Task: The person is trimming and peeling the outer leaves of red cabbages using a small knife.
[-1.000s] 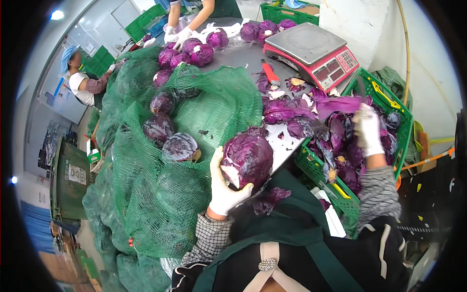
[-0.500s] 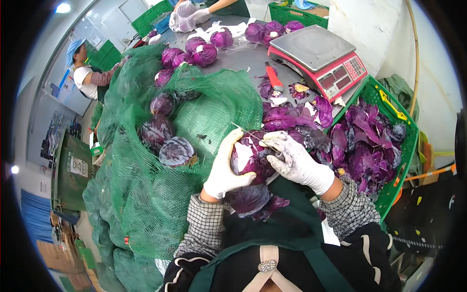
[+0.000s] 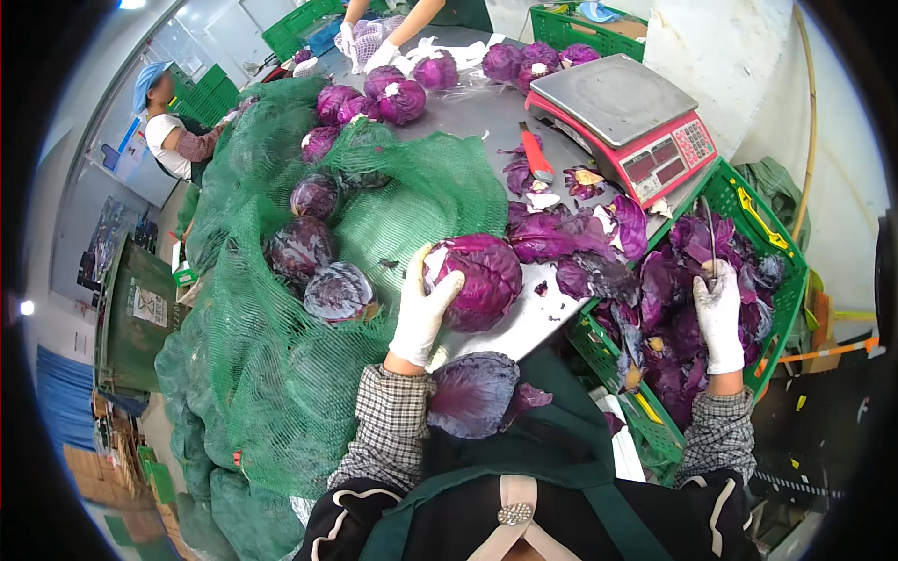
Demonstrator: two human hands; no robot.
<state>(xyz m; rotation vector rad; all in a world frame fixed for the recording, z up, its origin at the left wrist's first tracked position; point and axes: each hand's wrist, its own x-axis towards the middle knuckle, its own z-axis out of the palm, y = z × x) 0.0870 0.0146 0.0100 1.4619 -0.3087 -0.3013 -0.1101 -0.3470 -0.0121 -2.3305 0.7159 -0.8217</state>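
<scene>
My left hand, in a white glove, grips the side of a purple cabbage at the table's near edge. My gloved right hand is over the green crate of purple leaves. A thin metal blade, apparently a knife, sticks up from its closed fingers; the handle is hidden. Below the cabbage, a loose dark leaf lies against my apron.
Left of me, a green mesh sack spreads open around several cabbages. A red scale and a red-handled knife rest on the table. Across it, another person's gloved hands hold netting. Another person stands far left.
My right hand has moved right, from the cabbage to over the crate, still with the blade. The cabbage in my left hand has been turned, and outer leaves beside it are gone.
</scene>
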